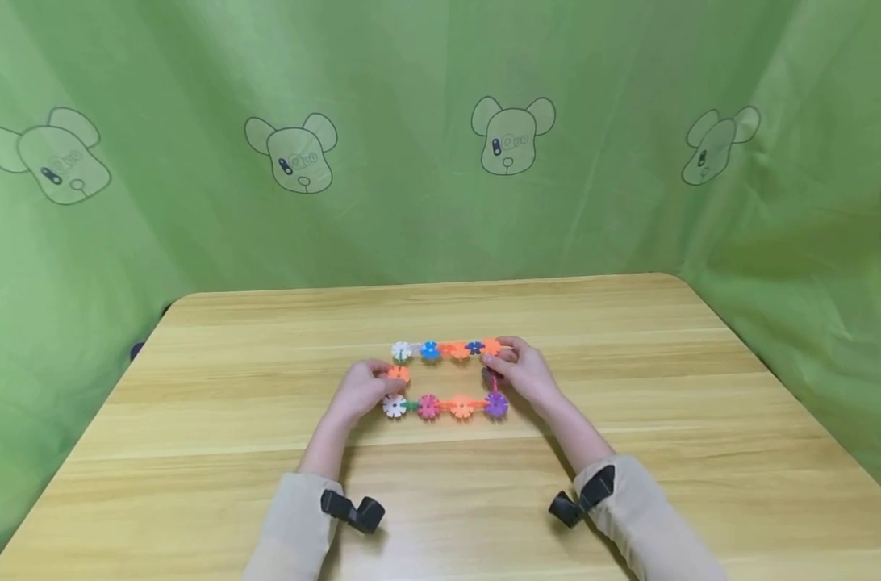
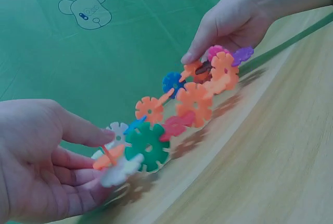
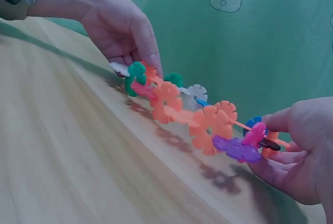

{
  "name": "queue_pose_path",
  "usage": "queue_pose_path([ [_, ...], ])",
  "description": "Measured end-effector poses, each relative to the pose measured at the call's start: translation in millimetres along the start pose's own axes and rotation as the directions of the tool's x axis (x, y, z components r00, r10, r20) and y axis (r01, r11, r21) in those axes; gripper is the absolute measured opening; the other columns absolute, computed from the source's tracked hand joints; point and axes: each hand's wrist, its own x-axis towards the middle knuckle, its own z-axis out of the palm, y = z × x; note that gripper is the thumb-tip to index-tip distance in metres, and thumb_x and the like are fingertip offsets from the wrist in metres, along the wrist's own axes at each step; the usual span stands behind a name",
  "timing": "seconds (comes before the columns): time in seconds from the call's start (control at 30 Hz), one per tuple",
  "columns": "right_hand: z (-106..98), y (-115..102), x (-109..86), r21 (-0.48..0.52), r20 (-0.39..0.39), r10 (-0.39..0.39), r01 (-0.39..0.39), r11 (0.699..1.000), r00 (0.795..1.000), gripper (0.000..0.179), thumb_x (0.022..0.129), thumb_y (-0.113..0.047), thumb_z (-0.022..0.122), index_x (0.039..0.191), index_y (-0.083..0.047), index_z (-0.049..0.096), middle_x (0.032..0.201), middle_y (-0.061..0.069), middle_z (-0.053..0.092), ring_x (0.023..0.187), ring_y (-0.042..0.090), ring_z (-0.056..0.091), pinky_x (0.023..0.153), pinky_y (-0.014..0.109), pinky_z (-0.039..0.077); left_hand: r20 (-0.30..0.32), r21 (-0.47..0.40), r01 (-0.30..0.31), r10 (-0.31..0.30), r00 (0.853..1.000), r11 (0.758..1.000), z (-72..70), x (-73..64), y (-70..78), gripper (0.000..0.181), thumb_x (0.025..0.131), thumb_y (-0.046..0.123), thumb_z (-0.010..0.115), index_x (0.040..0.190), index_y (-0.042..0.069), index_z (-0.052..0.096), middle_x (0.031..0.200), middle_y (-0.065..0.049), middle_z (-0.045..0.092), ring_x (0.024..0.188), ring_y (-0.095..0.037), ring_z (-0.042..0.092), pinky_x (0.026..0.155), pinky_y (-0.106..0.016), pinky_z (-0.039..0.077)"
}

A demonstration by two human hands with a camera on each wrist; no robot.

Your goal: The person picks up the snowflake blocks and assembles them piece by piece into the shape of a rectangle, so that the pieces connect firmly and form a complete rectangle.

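A rectangular frame of linked plastic snowflake discs (image 1: 461,407) in orange, white, blue, green, pink and purple lies between both hands. My left hand (image 1: 361,392) pinches its left side at an orange disc (image 2: 110,157), thumb above and fingers below. At the far right corner, my right hand (image 1: 525,373) grips the frame by an orange disc, near a dark brown piece (image 3: 270,145). A purple disc (image 1: 495,405) forms the near right corner and a white disc (image 1: 394,406) the near left one. Shadows of the discs fall on the wood beneath the frame.
The wooden table (image 1: 440,500) has rounded far corners. Green curtains (image 1: 411,226) with bear-head outlines surround it on the back and sides. Black wrist cameras (image 1: 364,514) are strapped over both beige sleeves (image 1: 291,524).
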Motion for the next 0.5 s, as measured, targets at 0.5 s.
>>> queue_pose_path([
  [0.5, -1.1, 5.1, 6.8, -0.186, 0.06, -0.034, 0.044, 0.982, 0.998, 0.055, 0.088, -0.013, 0.063, 0.134, 0.008, 0.04, 0.099, 0.019, 0.062, 0.079, 0.021, 0.06, 0.069, 0.029, 0.051, 0.064, 0.022, 0.051, -0.052, 0.997, 0.998, -1.7, 0.4, -0.9, 0.04, 0.08, 0.01, 0.07, 0.114, -0.007, 0.058, 0.085, -0.01, 0.058, 0.071, -0.016, 0.056, 0.065, -0.028, 0.049],
])
